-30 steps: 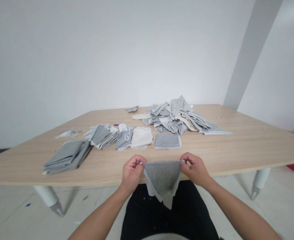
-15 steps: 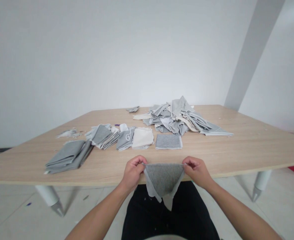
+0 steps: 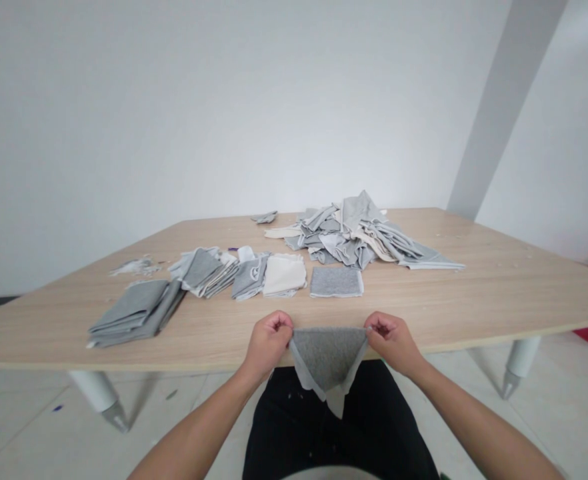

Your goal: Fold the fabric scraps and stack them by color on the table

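Between my two hands hangs a grey piece of fabric point(image 3: 330, 353) with pale edges, its top edge held straight and its lower part narrowing to a point over my lap. My left hand point(image 3: 270, 339) pinches the upper left corner. At the upper right corner, my right hand point(image 3: 390, 337) is closed in a pinch too. Both hands are at the table's front edge. Just beyond them lies a flat grey fabric rectangle point(image 3: 337, 282), and left of it a cream folded cloth point(image 3: 285, 275).
On the wooden table point(image 3: 424, 307), a loose heap of grey and cream fabric pieces point(image 3: 344, 233) spreads at the back. Folded grey cloth point(image 3: 137, 312) lies front left, near stacked fabric pieces point(image 3: 207, 272) and white scraps point(image 3: 137, 267). One small grey scrap point(image 3: 265, 217) sits far back.
The view has shifted very slightly. Both hands keep their pinch on the grey fabric, which hangs nearly the same as before.
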The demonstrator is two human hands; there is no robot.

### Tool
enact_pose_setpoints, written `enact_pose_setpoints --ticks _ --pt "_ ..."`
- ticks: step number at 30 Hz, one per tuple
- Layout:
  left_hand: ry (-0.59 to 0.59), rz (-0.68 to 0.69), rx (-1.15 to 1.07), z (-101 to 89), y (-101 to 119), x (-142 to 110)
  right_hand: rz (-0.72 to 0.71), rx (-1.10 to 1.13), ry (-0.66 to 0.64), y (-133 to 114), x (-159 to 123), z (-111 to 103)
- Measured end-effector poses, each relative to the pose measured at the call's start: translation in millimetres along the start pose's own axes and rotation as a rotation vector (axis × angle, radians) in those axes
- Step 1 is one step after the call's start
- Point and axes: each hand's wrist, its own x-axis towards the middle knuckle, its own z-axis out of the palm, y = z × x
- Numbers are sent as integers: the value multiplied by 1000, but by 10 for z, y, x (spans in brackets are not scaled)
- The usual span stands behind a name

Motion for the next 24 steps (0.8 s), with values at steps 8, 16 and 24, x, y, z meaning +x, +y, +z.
enact_pose_setpoints --ticks 8,16,24 --pt "-75 46 153 -25 -34 9 14 -4 -16 33 -1 29" --pt "-95 14 -97 -96 14 -42 3 -24 -21 5 -26 25" --pt "-34 -8 -247 -115 -104 4 20 22 -4 39 -60 19"
